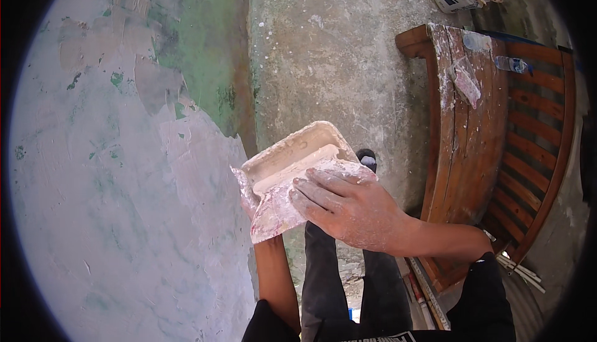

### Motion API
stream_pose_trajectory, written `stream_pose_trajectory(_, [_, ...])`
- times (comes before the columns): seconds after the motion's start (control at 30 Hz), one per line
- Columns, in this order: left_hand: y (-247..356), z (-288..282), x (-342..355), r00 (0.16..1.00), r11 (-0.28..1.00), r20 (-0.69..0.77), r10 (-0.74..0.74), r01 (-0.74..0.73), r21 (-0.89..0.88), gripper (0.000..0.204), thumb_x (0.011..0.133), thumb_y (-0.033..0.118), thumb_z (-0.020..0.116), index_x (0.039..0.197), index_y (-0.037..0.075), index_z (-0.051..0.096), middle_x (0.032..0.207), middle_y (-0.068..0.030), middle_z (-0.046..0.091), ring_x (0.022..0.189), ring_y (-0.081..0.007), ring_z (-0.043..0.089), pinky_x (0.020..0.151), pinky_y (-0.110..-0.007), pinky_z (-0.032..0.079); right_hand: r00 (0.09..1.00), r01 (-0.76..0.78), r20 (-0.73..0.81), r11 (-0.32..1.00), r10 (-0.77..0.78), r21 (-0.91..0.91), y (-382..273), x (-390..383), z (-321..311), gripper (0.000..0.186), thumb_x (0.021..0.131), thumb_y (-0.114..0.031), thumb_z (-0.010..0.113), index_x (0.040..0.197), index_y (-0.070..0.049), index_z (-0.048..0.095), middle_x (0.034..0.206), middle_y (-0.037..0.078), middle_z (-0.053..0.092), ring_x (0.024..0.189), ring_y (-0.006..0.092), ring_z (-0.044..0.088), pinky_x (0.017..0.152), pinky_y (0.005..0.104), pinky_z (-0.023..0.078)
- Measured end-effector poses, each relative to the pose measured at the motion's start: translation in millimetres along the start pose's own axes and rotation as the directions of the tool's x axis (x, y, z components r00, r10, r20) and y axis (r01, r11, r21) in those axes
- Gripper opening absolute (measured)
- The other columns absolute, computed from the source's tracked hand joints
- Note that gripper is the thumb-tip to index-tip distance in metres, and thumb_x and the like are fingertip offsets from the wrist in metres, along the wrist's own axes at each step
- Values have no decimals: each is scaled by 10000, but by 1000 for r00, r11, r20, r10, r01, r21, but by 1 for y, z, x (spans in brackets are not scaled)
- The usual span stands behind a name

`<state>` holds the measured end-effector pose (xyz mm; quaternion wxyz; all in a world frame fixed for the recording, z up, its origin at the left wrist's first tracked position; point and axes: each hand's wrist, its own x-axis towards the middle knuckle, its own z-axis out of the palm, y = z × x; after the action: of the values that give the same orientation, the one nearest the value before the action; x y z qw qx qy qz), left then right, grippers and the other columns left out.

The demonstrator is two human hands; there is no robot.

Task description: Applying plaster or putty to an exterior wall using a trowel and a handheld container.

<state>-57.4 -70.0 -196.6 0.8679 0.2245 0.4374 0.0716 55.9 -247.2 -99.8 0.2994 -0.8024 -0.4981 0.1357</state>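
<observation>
R hand (pixel 351 210) has its grip clamped on the wide scraper (pixel 278 210), edge by the putty (pixel 298 168) in the tray (pixel 322 128), held up in front of the legs (pixel 324 273). L hand (pixel 249 204) is mostly hidden by the tray — can't tell its grip. Step looks like loading putty, w/ the wall (pixel 124 217) at left part-coated. Next move prob. calls for a level scraper — even load, no drips.

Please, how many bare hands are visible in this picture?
2. The right hand holds a putty-smeared spreader over the tray; the left hand is at the tray's left end, mostly hidden behind it.
</observation>
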Motion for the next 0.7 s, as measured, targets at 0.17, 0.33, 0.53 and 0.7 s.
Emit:
stream_pose_trajectory(0.17, [-11, 0, -13, 999, 1000, 49, 21, -22, 12, 603, 924, 498, 356, 1243, -9, 424, 1209, -191, 497, 1072, -314, 523, 923, -449, 435, 997, 39, 63, 997, -34, -74, 4, -16, 24, 324, 730, -151, 567, 1015, 4, 566, 1061, 116, 598, 1016, 225, 566, 748, 306, 518])
stream_pose_trajectory(0.33, [-12, -2, -21, 993, 986, 50, 104, -110, 126, 602, 929, 497, 341, 1238, -11, 433, 1191, -185, 517, 1056, -308, 535, 909, -438, 443, 990, 8, 142, 1000, -11, 22, -4, -28, 15, 253, 737, -128, 560, 964, -19, 566, 992, 93, 603, 937, 205, 599, 679, 318, 529])
stream_pose_trajectory(0.53, [-24, -1, -31, 995, 996, 80, 53, -48, -70, 520, 932, 432, 342, 1221, 17, 465, 1186, -160, 534, 1058, -296, 543, 891, -433, 463, 951, -38, 310, 992, 0, 116, 8, -18, -2, 170, 744, -64, 552, 910, -46, 583, 859, 92, 627, 730, 228, 640, 570, 345, 506])
stream_pose_trajectory(0.7, [-24, 6, -38, 998, 998, 37, 50, -51, 22, 513, 928, 429, 347, 1200, 16, 481, 1149, -143, 564, 1005, -292, 576, 857, -427, 485, 896, -94, 444, 982, 13, 161, 15, -5, -11, 182, 728, -37, 560, 902, -58, 608, 759, 124, 637, 690, 282, 639, 581, 395, 491])
